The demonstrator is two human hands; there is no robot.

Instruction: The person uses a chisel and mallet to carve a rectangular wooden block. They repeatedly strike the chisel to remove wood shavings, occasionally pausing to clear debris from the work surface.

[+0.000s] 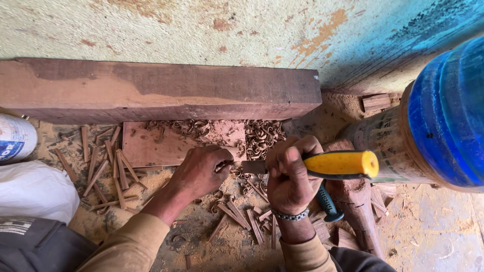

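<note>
- Right hand (288, 177) clenched tight round a chisel (322, 165), fist high on the shaft just ahead of the yellow handle, so the push comes straight down the tool.
- Chisel lying nearly flat, handle out to the right, blade end aimed left at the small flat board (177, 143). Low angle like that looks meant for shaving, not chopping.
- Left hand (202, 171) curled down at the blade end, fingers closed. Probably pinching and steering the tip, but can't really tell what's gripped under there, it's hidden.
- Board flat on the sawdusty ground, far edge butted against the big wooden beam (161, 89) along the wall. Looks like a backstop so nothing slides when pushed.
- Curly shavings (259, 133) heaped on the board's far side and off to the right, right where the blade points.
- Splintered wood strips (103, 163) scattered left of the board, more near the wrists.
- Second tool with a teal handle (328, 204) parked just under the right hand, within easy grab.
- Blue barrel (446, 113) off right, white sack (35, 189) off left, both clear of the work.
</note>
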